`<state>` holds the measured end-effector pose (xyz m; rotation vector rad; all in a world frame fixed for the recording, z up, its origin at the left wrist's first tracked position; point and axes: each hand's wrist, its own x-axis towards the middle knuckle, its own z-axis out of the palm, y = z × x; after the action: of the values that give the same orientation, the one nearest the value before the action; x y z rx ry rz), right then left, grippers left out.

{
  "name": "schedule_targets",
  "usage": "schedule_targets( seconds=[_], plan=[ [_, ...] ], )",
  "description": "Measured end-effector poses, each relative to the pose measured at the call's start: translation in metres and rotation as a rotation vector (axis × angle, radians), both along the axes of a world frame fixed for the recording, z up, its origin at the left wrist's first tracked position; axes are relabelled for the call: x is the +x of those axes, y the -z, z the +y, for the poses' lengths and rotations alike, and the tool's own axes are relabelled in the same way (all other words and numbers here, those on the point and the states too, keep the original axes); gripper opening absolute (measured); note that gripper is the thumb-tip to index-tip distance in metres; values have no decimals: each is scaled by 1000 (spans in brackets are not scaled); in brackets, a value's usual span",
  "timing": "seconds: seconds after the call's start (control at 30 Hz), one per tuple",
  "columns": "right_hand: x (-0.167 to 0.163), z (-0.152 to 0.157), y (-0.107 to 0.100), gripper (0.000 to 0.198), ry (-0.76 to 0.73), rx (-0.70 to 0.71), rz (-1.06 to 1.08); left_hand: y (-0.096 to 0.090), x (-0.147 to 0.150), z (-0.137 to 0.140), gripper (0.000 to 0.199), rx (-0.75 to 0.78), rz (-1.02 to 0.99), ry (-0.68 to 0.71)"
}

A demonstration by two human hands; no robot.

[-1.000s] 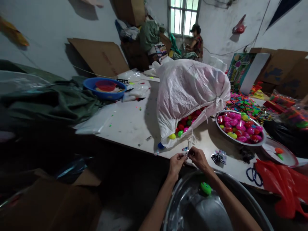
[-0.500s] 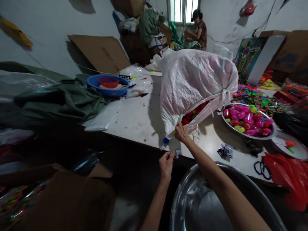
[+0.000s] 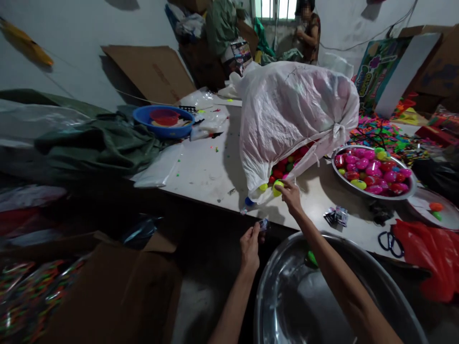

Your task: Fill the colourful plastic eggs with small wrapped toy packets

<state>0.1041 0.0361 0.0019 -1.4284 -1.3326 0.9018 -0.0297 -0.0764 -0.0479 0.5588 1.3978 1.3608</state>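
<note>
My right hand [image 3: 291, 195] is closed on a yellow plastic egg [image 3: 278, 187] at the mouth of a big white woven sack [image 3: 287, 110]. Inside the sack's opening show red, green and pink plastic eggs [image 3: 287, 165]. Just below the table edge, my left hand [image 3: 250, 244] pinches a small shiny packet [image 3: 264, 224]. Beneath my right forearm stands a large metal basin [image 3: 304, 306] with a green piece [image 3: 311, 258] in it, partly hidden by the arm. A small blue object [image 3: 248, 201] lies at the table edge beside the sack.
A metal bowl [image 3: 412, 188] of colourful eggs stands to the right, with small packets [image 3: 336, 216], scissors [image 3: 390, 244] and a red plastic bag [image 3: 430, 258] nearer. A blue basin [image 3: 165, 131] sits at left. An open carton [image 3: 118, 286] is lower left. Another person [image 3: 310, 36] is by the window.
My right hand has moved slightly right and now shows a yellow egg in its fingers. The sack's opening shows more eggs. A green piece has come into view in the basin.
</note>
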Motion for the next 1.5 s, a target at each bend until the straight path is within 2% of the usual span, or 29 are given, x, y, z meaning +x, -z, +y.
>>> schedule_targets(
  seconds=[0.07, 0.13, 0.2, 0.3, 0.47, 0.63, 0.77, 0.93, 1.07, 1.17, 1.27, 1.4, 1.5],
  plan=[
    [20, -38, -1, 35, -75, -87, 350, -6, 8, -5, 44, 31, 29, 29],
    [37, -77, 0, 32, -87, -149, 533, -12, 19, -11, 43, 73, 76, 67],
    [50, -109, 0, 30, -22, -147, 574, -17, 31, -19, 42, 101, 98, 116],
    [62, -138, -2, 30, 42, -121, 519, -23, 47, -30, 41, 104, 63, 198],
    [75, -155, -7, 32, 82, -120, 508, -28, 63, -43, 42, 90, -1, 263],
    [81, -174, -4, 34, 14, -73, 442, -36, 70, -48, 36, 89, -8, 386],
    [79, -191, 8, 33, 47, -69, 447, -41, 80, -51, 35, 68, -208, 476],
    [79, -205, 19, 32, 210, -106, 447, -32, 95, -59, 34, 28, -371, 392],
    [79, -210, 23, 36, 183, -240, 656, -23, 101, -63, 38, 19, -474, 352],
    [77, -212, 26, 34, 189, -278, 716, -21, 103, -65, 43, 46, -464, 378],
    [76, -213, 28, 26, 223, -171, 524, -18, 105, -68, 44, 44, -418, 417],
    [82, -217, 36, 21, 130, 70, -67, -5, 106, -72, 41, -62, -426, 504],
    [89, -223, 44, 25, 46, 121, -433, 6, 105, -77, 33, -184, -420, 546]
  ],
)
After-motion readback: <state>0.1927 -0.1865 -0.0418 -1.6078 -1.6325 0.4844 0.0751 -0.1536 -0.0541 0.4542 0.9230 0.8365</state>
